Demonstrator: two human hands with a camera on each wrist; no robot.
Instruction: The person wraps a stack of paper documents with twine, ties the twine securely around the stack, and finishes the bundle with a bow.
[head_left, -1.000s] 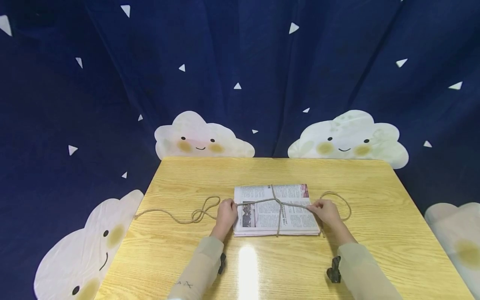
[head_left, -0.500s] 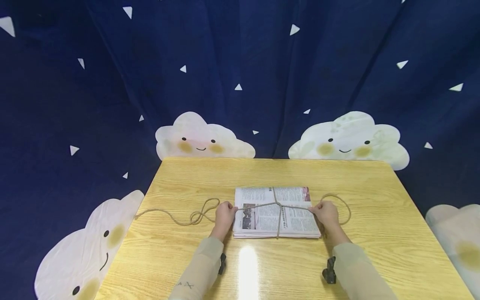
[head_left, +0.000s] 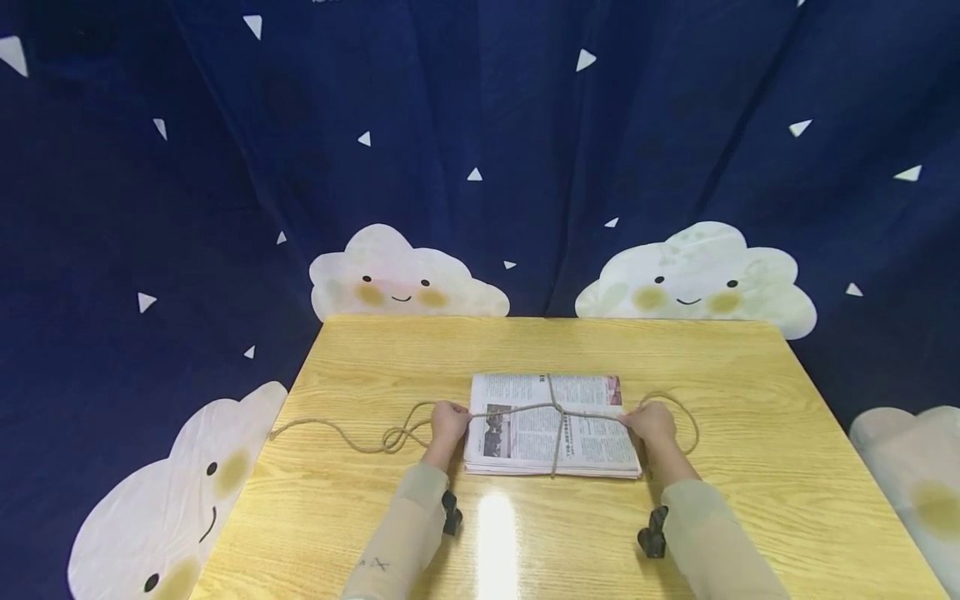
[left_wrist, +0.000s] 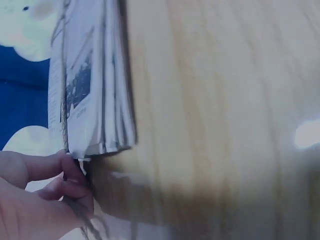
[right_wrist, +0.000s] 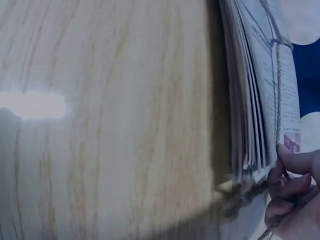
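A stack of folded newspapers lies on the wooden table, with a thin brown rope running over it front to back and crossing near the middle. From that crossing one strand runs to each side. My left hand pinches the left strand at the stack's left edge; in the left wrist view the rope comes taut to the thumb and fingertip. At the right edge my right hand pinches the other strand, and the right wrist view shows the rope straight along the paper. The stack's underside is hidden.
A loose rope tail with a small loop trails left across the table to its edge. To the right of the right hand another tail curves. A dark blue curtain with cloud prints hangs behind the table.
Both hands keep their pinch on the rope strands. The stack and the rope crossing have shifted slightly toward me, and the right forearm has moved a little left.
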